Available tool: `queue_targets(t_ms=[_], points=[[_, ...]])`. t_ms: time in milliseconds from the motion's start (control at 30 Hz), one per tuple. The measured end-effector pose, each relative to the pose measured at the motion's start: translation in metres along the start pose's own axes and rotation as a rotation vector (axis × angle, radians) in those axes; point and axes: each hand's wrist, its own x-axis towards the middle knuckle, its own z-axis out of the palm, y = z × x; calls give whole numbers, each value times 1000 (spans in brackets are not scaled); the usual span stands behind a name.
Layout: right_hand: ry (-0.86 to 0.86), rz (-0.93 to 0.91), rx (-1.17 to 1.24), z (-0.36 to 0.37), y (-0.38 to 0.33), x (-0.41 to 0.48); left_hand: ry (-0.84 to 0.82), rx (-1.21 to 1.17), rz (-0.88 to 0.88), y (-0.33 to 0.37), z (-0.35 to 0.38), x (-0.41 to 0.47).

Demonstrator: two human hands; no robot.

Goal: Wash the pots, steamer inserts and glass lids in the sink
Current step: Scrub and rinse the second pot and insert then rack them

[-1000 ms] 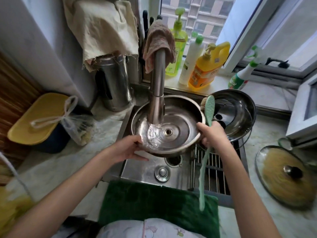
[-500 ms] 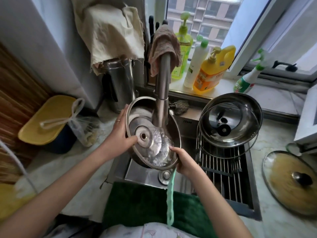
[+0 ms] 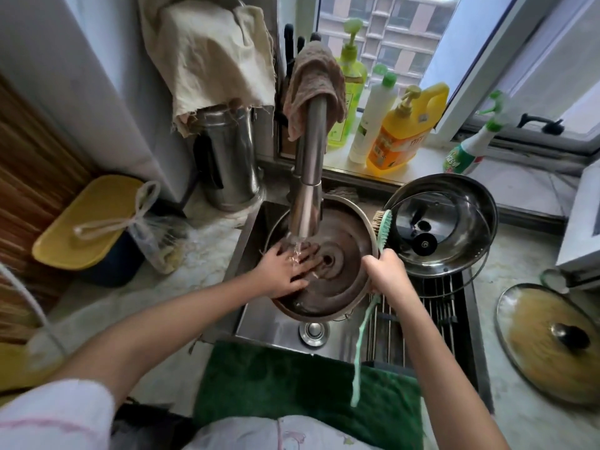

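A round glass lid with a steel rim lies nearly flat over the sink, under the running tap. My left hand rests flat on the lid's wet surface, fingers spread in the water stream. My right hand grips the lid's right rim together with a green-handled brush, bristles up. A steel pot sits on the drying rack to the right, with a second glass lid inside it. A third glass lid lies on the counter at far right.
Soap bottles and a spray bottle line the windowsill. A steel canister under a cloth stands back left. A yellow-lidded bin and plastic bag sit left. A green towel lies along the front edge.
The lid went from tilted on edge to lying nearly flat. My left hand moved from its rim onto its surface. My right hand shifted to the right rim, brush bristles now up.
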Motion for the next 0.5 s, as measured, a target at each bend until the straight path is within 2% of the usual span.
queue_targets(t_ms=[100,167,200,267,333,367,433,500], points=[[0,43,41,1,6,-1,-46,163,-180,-6,-10,18],[9,81,113,4,9,-3,-41,28,-297,6,-6,22],[16,107,138,4,9,-3,-102,-70,-309,14,0,21],[14,131,154,5,12,-2,-325,-218,-229,31,5,10],[-16,131,133,5,13,-3,-449,-232,-131,31,4,1],[-35,125,112,4,13,-2,-427,-135,-113,23,2,-1],[-49,109,67,1,14,-1,-229,97,-93,5,-5,3],[-50,84,16,-2,12,2,-36,167,-71,-10,-18,7]])
